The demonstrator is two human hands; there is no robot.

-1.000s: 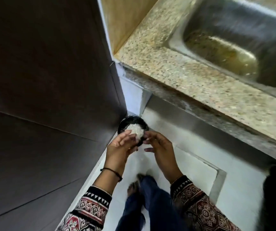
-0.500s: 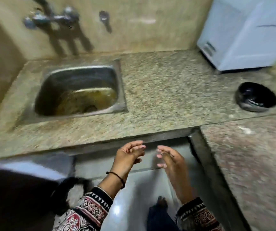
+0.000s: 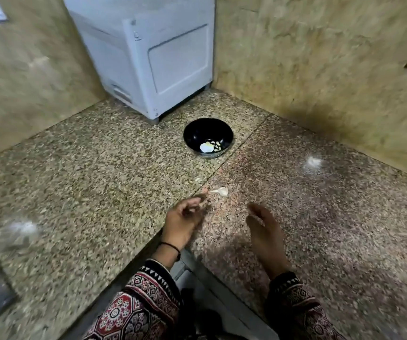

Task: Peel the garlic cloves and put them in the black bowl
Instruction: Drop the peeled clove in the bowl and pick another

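The glossy round black bowl (image 3: 203, 127) sits just above frame centre on the speckled granite counter (image 3: 99, 168), with pale peeled cloves (image 3: 212, 146) in its bottom. Below it, the right hand (image 3: 262, 224) hangs relaxed and empty, while the left hand (image 3: 185, 217) is curled and too blurred to tell whether it pinches anything. The small white teardrop garlic clove (image 3: 221, 191) lies just above the left hand (probably light, firm, with slippery papery skin) and looks best pinched across its plump body.

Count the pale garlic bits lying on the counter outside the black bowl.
2. A larger bit lies just beyond the left hand; a smaller bit lies between it and the black bowl. Blur may hide tinier scraps.
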